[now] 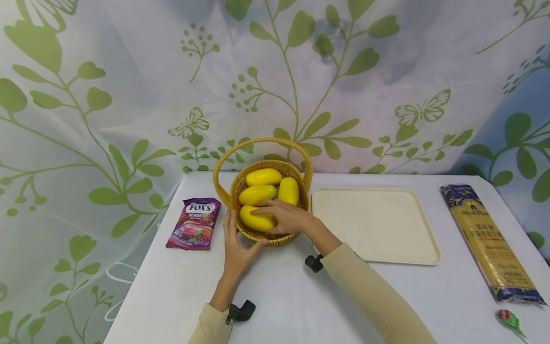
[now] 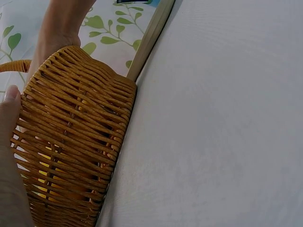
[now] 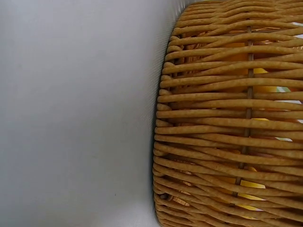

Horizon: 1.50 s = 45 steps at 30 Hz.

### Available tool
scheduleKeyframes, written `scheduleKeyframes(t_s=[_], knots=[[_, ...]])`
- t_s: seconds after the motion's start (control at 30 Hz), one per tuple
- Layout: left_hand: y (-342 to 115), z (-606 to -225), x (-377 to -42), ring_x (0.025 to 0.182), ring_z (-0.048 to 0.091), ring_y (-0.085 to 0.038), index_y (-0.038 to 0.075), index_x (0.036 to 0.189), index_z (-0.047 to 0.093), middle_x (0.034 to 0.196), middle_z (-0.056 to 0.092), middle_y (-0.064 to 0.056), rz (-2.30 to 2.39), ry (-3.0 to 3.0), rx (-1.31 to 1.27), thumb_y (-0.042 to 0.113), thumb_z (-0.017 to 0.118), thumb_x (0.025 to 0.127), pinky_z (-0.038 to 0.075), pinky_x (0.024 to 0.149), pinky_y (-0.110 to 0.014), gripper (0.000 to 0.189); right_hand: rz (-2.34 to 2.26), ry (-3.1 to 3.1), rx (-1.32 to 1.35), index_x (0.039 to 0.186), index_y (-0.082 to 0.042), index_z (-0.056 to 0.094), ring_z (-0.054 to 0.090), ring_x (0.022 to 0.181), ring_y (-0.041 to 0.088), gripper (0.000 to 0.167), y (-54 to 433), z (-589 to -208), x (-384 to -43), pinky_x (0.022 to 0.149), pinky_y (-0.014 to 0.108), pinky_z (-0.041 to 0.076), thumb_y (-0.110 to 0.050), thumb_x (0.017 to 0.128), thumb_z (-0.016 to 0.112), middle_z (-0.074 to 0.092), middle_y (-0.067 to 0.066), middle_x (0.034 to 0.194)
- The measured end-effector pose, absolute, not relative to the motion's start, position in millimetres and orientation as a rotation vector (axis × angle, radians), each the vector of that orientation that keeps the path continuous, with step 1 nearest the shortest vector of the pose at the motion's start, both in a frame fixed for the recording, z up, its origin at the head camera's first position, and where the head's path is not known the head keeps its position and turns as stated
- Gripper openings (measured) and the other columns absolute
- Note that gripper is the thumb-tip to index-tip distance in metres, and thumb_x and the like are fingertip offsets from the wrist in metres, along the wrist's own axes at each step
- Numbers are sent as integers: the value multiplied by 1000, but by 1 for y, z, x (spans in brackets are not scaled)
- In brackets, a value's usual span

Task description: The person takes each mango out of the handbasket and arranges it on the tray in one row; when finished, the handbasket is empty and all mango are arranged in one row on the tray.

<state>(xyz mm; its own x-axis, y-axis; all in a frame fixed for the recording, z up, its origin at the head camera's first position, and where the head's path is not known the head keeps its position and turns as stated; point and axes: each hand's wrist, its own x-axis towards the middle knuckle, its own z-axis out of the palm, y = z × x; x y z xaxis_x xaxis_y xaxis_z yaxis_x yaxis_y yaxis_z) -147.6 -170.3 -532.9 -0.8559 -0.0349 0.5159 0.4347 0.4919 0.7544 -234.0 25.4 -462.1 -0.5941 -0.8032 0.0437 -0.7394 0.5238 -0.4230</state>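
A round wicker basket (image 1: 275, 241) with a tall arched handle stands at the back middle of the table, holding several yellow mangoes (image 1: 263, 177). My left hand (image 1: 237, 253) grips its near left side, thumb at the front rim and fingers along the left wall. Reaching in over the near right rim, my right hand (image 1: 285, 217) has its fingers and thumb around the nearest mango (image 1: 255, 219). In the left wrist view, the left thumb (image 2: 10, 106) lies against the woven wall (image 2: 80, 132). The right wrist view holds only basket weave (image 3: 227, 109) and tabletop; the right hand is hidden there.
Left of the basket lies a purple candy bag (image 1: 195, 224). A cream tray (image 1: 374, 224) sits close on its right. Farther right are a long pasta packet (image 1: 490, 241) and a lollipop (image 1: 509, 319). A leaf-patterned curtain (image 1: 343, 95) hangs behind the white table (image 1: 275, 296).
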Motion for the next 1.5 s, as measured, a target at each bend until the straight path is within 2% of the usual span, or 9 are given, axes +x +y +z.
scheduleKeyframes(t_s=[0.53,0.77,1.17,1.27,1.37,1.5], knots=[[-169,-531,-147,148,23,-30,-1,155,18,163,12,-13,-1355,-2285,-320,28,88,71,36,112,-53,114,-722,2569,-1278,141,-23,53,49,129,19,61,28,-458,-233,110,38,41,-28,85,78,51,2,141],[-154,-494,-131,142,26,-47,-8,152,19,154,17,-36,-1349,-2253,-358,5,87,67,36,106,-62,109,-753,2574,-1277,140,-21,55,50,129,21,61,33,-455,-230,110,39,41,-30,85,78,52,2,141],[-154,-495,-132,142,23,-50,-8,152,20,154,17,-37,-1346,-2221,-379,8,88,66,33,106,-67,111,-906,2646,-1284,140,-20,54,51,128,25,65,54,-430,-221,106,44,45,-29,82,81,53,6,139],[-155,-496,-131,142,23,-50,-8,152,20,154,17,-37,-1351,-2218,-377,8,89,66,32,106,-67,111,-966,2669,-1281,139,-21,56,53,125,24,65,60,-424,-217,102,42,48,-29,80,82,53,5,138],[-156,-497,-131,142,22,-50,-8,152,20,154,17,-37,-1351,-2216,-371,8,88,65,31,107,-67,111,-1023,2697,-1286,138,-21,57,55,121,22,64,65,-420,-214,93,39,53,-28,80,82,54,6,137],[-156,-498,-131,143,22,-49,-7,152,20,154,18,-36,-1353,-2215,-365,10,88,66,29,108,-67,111,-1088,2755,-1273,137,-20,57,54,120,25,64,74,-416,-207,92,41,54,-27,79,83,54,7,136]])
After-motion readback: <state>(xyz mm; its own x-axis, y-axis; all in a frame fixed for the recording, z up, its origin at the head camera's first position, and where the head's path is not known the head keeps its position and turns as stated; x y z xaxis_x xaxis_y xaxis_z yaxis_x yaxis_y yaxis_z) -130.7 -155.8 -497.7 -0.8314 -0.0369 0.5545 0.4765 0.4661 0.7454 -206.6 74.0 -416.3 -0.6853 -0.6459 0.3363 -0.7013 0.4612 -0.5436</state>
